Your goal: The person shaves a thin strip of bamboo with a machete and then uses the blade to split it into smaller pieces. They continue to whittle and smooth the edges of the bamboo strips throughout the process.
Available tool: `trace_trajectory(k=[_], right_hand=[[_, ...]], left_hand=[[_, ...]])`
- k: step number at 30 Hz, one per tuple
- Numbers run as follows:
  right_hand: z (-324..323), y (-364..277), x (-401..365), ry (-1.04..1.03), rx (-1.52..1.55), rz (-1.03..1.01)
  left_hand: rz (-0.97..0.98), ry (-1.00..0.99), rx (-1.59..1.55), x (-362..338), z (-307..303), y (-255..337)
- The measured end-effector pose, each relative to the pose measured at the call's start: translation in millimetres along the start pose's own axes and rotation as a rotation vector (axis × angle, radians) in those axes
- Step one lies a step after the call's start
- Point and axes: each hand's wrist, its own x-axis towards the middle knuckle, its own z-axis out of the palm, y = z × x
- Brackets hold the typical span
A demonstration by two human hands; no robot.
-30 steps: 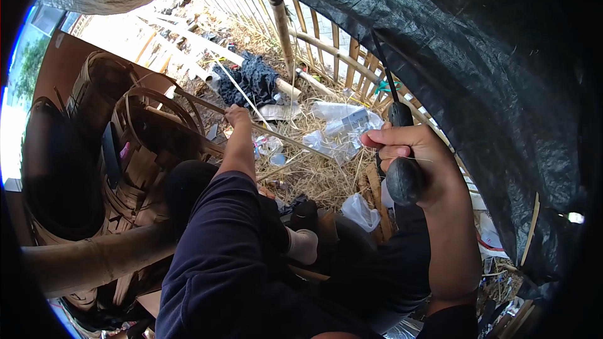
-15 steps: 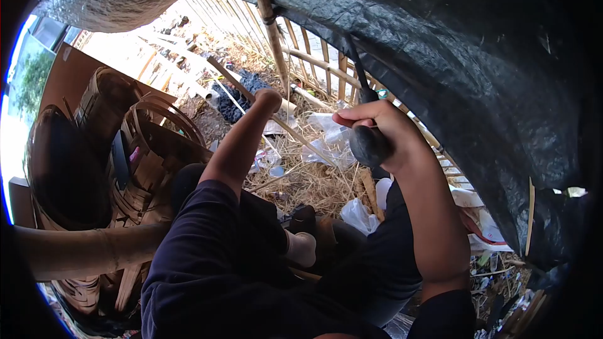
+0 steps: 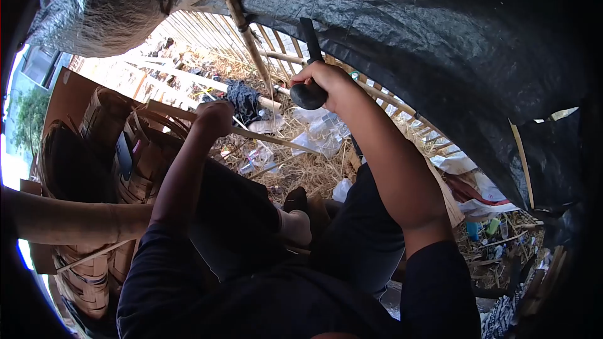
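My left hand (image 3: 215, 119) is closed round a long, thin bamboo strip (image 3: 273, 140). One end of the strip sticks out to the left of the fist, and the other slants down to the right over the straw. My right hand (image 3: 328, 85), farther right and a little higher, grips the dark, rounded handle of a machete (image 3: 310, 39). Its dark blade points up and away, apart from the strip. Below both hands are my legs and a foot in a pale sock (image 3: 295, 226).
Woven bamboo baskets (image 3: 88, 276) stand at the left beside a thick bamboo pole (image 3: 81, 221). Black plastic sheeting (image 3: 452, 56) hangs above and to the right. Ahead runs a bamboo slat fence (image 3: 207, 31). Straw (image 3: 308, 179), plastic bags (image 3: 320, 135) and a dark cloth (image 3: 244, 100) litter the ground.
My left hand has moved left and slightly down with the bamboo strip. My right hand has risen and shifted left with the machete, whose blade now shows more broadly. The view has tilted somewhat.
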Motion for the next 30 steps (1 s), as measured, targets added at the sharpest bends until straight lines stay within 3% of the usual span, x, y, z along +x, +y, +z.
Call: trace_trajectory(k=[2,7,11,13,17,20,22,23,30], right_hand=[[1.4,4.4,0.8,0.053,-0.013,-0.017],[-1.0,1.8,-3.1,0.060,0.029,-0.043],[0.5,-0.5,-11.3,0.087,-0.039,-0.020],[-3.3,6.3,3.4,0.113,-0.098,0.004],[-18.5,32.0,60.2,0.029,-0.053,-0.011],[-8.6,43.5,74.6,-0.070,-0.019,0.014],[15.1,48.0,55.9,0.135,-0.055,0.003],[19.7,56.8,64.6,0.099,-0.108,-0.066],[46.8,88.8,51.4,0.281,-0.192,0.006]], left_hand=[[-0.161,-0.018,-0.006,-40.7,-25.2,-1.6],[-0.180,0.254,-0.240,-135.7,-44.5,-16.7],[-0.254,0.445,-0.345,-193.4,-70.3,4.9],[-0.367,0.338,-0.387,-209.2,-75.6,12.9],[-0.442,0.439,-0.474,-236.0,-77.9,28.1],[-0.526,0.294,-0.590,-251.0,-76.5,37.4],[-0.502,0.415,-0.606,-259.8,-75.8,43.2],[-0.512,0.423,-0.608,-264.7,-73.3,45.4],[-0.363,0.393,-0.755,-275.6,-40.8,81.7]])
